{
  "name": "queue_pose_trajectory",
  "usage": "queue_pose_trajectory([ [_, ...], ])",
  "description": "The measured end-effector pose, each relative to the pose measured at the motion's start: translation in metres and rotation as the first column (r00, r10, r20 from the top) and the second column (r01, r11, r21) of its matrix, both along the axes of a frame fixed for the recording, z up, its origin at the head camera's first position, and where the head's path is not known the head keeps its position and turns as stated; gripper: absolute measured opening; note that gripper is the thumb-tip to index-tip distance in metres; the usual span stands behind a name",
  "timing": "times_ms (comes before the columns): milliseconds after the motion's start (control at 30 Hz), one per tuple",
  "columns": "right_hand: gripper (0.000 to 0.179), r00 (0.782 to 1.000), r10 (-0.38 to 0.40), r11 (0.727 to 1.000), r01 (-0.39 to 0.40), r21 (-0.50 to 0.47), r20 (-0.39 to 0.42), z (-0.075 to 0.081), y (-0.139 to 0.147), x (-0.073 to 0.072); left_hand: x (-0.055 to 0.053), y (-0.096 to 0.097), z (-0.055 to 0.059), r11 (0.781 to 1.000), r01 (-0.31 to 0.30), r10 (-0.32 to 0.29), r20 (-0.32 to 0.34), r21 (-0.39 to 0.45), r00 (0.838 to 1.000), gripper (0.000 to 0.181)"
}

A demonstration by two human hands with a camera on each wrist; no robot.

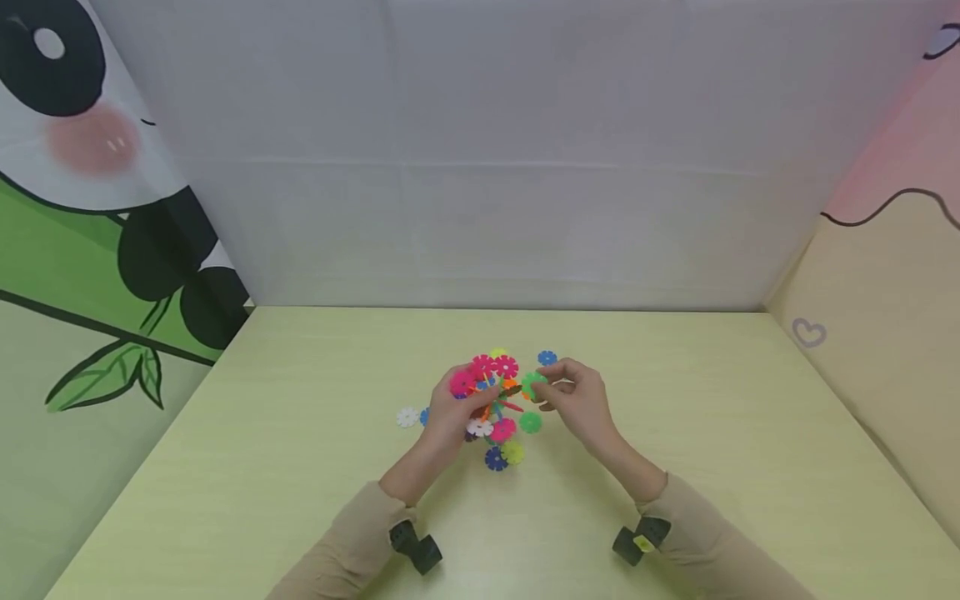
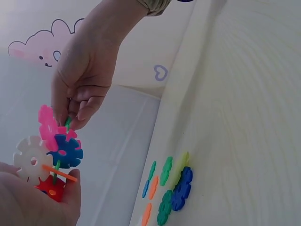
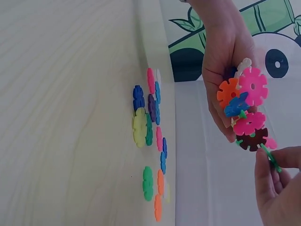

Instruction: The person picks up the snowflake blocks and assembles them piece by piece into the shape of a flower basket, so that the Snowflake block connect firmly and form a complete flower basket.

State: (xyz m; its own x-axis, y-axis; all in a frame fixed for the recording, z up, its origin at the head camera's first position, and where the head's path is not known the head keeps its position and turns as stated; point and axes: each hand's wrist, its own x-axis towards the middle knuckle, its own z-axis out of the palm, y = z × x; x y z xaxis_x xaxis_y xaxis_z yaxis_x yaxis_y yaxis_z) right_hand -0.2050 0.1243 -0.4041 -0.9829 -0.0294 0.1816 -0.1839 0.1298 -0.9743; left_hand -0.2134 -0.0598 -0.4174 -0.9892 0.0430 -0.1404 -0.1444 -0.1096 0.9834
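Pink, blue, orange and brown notched discs, joined into a cluster (image 3: pixel 248 123), sit raised above the bench (image 1: pixel 300 358) in the curled grip of the left hand (image 1: pixel 450 408). From the head view, at the cluster's three o'clock, the right hand (image 1: pixel 583 404) pinches a green disc (image 1: pixel 533 385) between thumb and fingers, its edge up against the cluster's brown disc (image 3: pixel 252 140); whether it is slotted in, I cannot tell. Loose on the bench lie a blue disc (image 1: pixel 547 357) at two o'clock, a dark blue disc (image 1: pixel 496 459) at six and a white disc (image 1: pixel 407 417) between eight and nine.
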Motion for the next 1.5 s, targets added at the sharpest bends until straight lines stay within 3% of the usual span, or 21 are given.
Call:
queue_pose_trajectory([
  [133,0.015,1.000,0.012,1.000,-0.012,-0.008,0.002,0.003,-0.001,0.000,-0.001,-0.002,-0.002,0.999,0.028,-0.028,0.024,0.030,0.999,0.049],
  [367,0.015,0.999,0.036,0.999,-0.036,-0.003,-0.024,0.001,0.000,-0.001,-0.001,-0.004,-0.002,0.998,0.067,-0.067,-0.006,0.011,0.998,0.058],
  [533,0.014,0.997,0.017,1.000,-0.018,-0.002,-0.073,-0.001,0.000,0.002,0.001,-0.001,0.001,0.998,0.029,-0.032,-0.062,-0.048,0.998,0.059],
  [700,0.014,0.991,-0.006,1.000,0.009,0.027,-0.133,-0.001,-0.002,0.004,0.003,0.002,0.001,0.987,-0.034,0.006,-0.176,-0.157,0.984,0.057],
  [867,0.014,0.978,-0.017,0.994,0.039,0.104,-0.207,0.006,-0.005,0.010,0.007,0.004,0.003,0.984,-0.068,0.022,-0.265,-0.166,0.964,0.053],
  [1033,0.013,0.970,-0.001,0.989,0.037,0.144,-0.242,0.025,-0.010,0.023,0.008,0.006,0.004,0.984,-0.082,0.033,-0.290,-0.157,0.956,0.052],
  [1133,0.013,0.967,0.010,0.989,0.028,0.144,-0.256,0.028,-0.011,0.025,0.008,0.006,0.004,0.984,-0.080,0.027,-0.307,-0.160,0.951,0.052],
  [1233,0.015,0.960,-0.010,0.991,0.047,0.128,-0.281,0.016,-0.010,0.018,0.008,0.005,0.004,0.982,-0.048,-0.020,-0.351,-0.182,0.936,0.054],
  [1300,0.017,0.952,-0.032,0.992,0.067,0.106,-0.305,0.008,-0.007,0.012,0.009,0.003,0.004,0.978,0.007,-0.088,-0.384,-0.208,0.919,0.060],
  [1400,0.018,0.947,-0.072,0.993,0.097,0.066,-0.313,-0.002,-0.002,0.006,0.009,0.000,0.004,0.961,0.149,-0.235,-0.409,-0.231,0.882,0.070],
  [1500,0.016,0.949,-0.084,0.993,0.105,0.054,-0.304,0.000,0.000,0.005,0.009,-0.003,0.006,0.925,0.286,-0.368,-0.399,-0.250,0.840,0.072],
])
